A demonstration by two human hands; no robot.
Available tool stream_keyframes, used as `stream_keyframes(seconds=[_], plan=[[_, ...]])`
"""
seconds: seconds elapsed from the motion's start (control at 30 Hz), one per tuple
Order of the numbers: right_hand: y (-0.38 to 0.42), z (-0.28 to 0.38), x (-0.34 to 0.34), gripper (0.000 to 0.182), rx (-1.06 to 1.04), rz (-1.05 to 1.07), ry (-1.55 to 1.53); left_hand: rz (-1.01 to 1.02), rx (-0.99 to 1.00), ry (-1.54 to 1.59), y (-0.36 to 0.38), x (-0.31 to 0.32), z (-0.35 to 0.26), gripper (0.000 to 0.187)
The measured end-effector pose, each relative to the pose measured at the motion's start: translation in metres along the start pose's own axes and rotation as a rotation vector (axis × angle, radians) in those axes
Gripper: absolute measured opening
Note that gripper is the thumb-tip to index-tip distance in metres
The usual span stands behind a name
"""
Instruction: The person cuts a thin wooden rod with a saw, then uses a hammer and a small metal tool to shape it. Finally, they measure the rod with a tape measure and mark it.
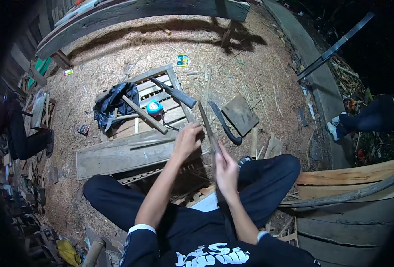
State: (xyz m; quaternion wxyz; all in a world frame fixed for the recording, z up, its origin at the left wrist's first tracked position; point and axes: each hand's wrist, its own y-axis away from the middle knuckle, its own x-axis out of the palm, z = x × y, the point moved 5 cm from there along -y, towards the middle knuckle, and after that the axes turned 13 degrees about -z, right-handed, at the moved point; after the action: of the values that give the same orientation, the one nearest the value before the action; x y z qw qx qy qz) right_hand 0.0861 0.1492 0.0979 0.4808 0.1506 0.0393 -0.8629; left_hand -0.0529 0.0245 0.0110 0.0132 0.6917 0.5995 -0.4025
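Observation:
My right hand (227, 171) is closed round the lower part of a long, narrow, brownish strip (207, 127) that tapers to a point at its upper end. Just left of it, my left hand (189, 139) has its fingers curled together above the end of a wide plank (106, 161); what they pinch, if anything, I cannot tell. Beyond the left hand, a blue tape measure (154, 107) lies on a slatted wooden panel (174, 76), beside a wooden stick (144, 115). A dark-handled tool with a broad grey end (181, 96) rests near the panel's right side.
A black plastic bag (116, 104) covers the panel's left part. To the right lie a curved black piece (225, 123) and a square board (241, 115). A long bench (139, 22) stands at the back. People's legs (21, 129) show at left and right; shavings cover the ground.

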Motion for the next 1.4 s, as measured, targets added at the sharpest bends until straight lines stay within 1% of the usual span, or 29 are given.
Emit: stream_keyframes(seconds=[0.03,0.07,0.1,0.13,0.17,0.23,0.27,0.3,0.37,0.4,0.43,0.47,0.5,0.57,0.63,0.7,0.77,0.83,0.87,0.9,0.97,1.03,1.1,1.13,1.2,1.27,1.3,1.37,1.4], plan=[[0.017,-0.013,-0.011,0.045,-0.048,-0.056,0.001,-0.015,0.013,0.0,-0.003,-0.001,0.001,0.019],[0.028,-0.014,-0.019,0.045,-0.059,-0.05,0.015,0.028,-0.022,-0.013,-0.004,0.0,0.002,0.023],[0.032,-0.012,-0.024,0.045,-0.067,-0.047,0.025,0.016,-0.025,-0.014,-0.006,-0.001,0.002,0.023],[0.022,-0.013,-0.016,0.047,-0.084,-0.057,-0.045,0.016,-0.012,-0.006,-0.006,-0.001,0.001,0.024],[0.009,-0.015,-0.007,0.047,-0.075,-0.062,-0.045,0.022,-0.002,0.003,-0.003,-0.001,-0.001,0.025],[-0.015,-0.013,0.013,0.048,0.03,0.005,0.045,0.037,0.01,0.003,0.0,-0.001,-0.004,0.026],[-0.008,-0.025,0.012,0.049,-0.024,-0.033,0.001,0.035,0.034,-0.002,-0.003,-0.002,-0.004,0.026],[0.002,-0.041,0.007,0.048,-0.009,-0.059,-0.03,0.027,0.034,0.0,-0.003,-0.003,-0.007,0.026],[0.004,-0.047,0.012,0.048,-0.01,-0.098,-0.063,0.076,0.069,-0.018,0.0,-0.006,-0.011,0.024],[0.0,-0.042,0.018,0.048,-0.011,-0.092,-0.069,0.064,0.051,-0.033,-0.003,-0.003,-0.007,0.021],[-0.007,-0.037,0.021,0.047,0.044,-0.084,-0.063,0.063,0.053,-0.033,-0.003,-0.001,-0.005,0.021],[-0.011,-0.036,0.022,0.047,0.096,-0.082,-0.058,0.019,0.045,-0.038,-0.004,-0.001,-0.004,0.02],[-0.008,-0.038,0.018,0.047,0.096,-0.089,-0.057,-0.021,0.033,-0.042,-0.004,-0.002,-0.004,0.018],[-0.004,-0.034,0.015,0.047,0.021,-0.082,-0.086,-0.026,0.03,-0.028,-0.006,-0.003,-0.007,0.017],[0.014,-0.043,0.006,0.048,0.063,-0.079,-0.056,-0.02,0.007,-0.049,-0.004,-0.004,-0.008,0.018],[0.024,-0.051,-0.004,0.043,-0.038,-0.123,-0.117,-0.005,0.018,-0.051,-0.006,-0.004,-0.006,0.02],[0.02,-0.06,-0.004,0.044,-0.011,-0.135,-0.065,-0.006,0.013,-0.052,-0.004,-0.004,-0.007,0.022],[0.019,-0.043,0.0,0.044,-0.171,-0.153,0.009,-0.028,0.033,-0.053,-0.005,0.0,-0.001,0.023],[0.024,-0.035,-0.008,0.045,-0.006,-0.069,-0.026,-0.005,0.01,-0.033,-0.002,0.002,0.001,0.023],[0.027,-0.036,-0.015,0.045,-0.002,-0.07,-0.028,0.015,-0.013,-0.02,-0.005,0.0,0.002,0.023],[0.036,-0.035,-0.027,0.045,-0.105,-0.09,-0.031,0.027,-0.006,-0.042,-0.008,-0.005,-0.001,0.023],[0.02,-0.035,-0.017,0.045,-0.06,-0.073,-0.06,0.048,-0.006,-0.051,-0.004,-0.001,-0.005,0.023],[0.001,-0.024,0.002,0.044,-0.02,-0.085,-0.078,-0.034,-0.03,-0.009,-0.005,-0.002,-0.003,0.014],[0.008,-0.029,-0.002,0.044,-0.017,-0.092,-0.086,-0.016,-0.015,-0.024,-0.004,-0.003,-0.002,0.014],[0.026,-0.043,-0.024,0.045,-0.17,-0.112,-0.018,-0.006,-0.023,-0.023,0.0,-0.002,-0.002,0.015],[0.02,-0.051,-0.024,0.046,-0.37,-0.146,0.004,-0.012,-0.034,-0.031,-0.009,-0.003,-0.001,0.016],[0.011,-0.048,-0.016,0.046,-0.362,-0.147,0.004,-0.011,-0.03,-0.023,-0.008,-0.004,-0.003,0.016],[-0.015,-0.05,0.004,0.045,-0.06,-0.081,-0.058,0.001,-0.034,-0.01,-0.001,0.0,-0.005,0.016],[-0.007,-0.056,0.002,0.045,-0.053,-0.083,-0.062,-0.009,0.003,0.006,-0.001,0.0,-0.004,0.015]])
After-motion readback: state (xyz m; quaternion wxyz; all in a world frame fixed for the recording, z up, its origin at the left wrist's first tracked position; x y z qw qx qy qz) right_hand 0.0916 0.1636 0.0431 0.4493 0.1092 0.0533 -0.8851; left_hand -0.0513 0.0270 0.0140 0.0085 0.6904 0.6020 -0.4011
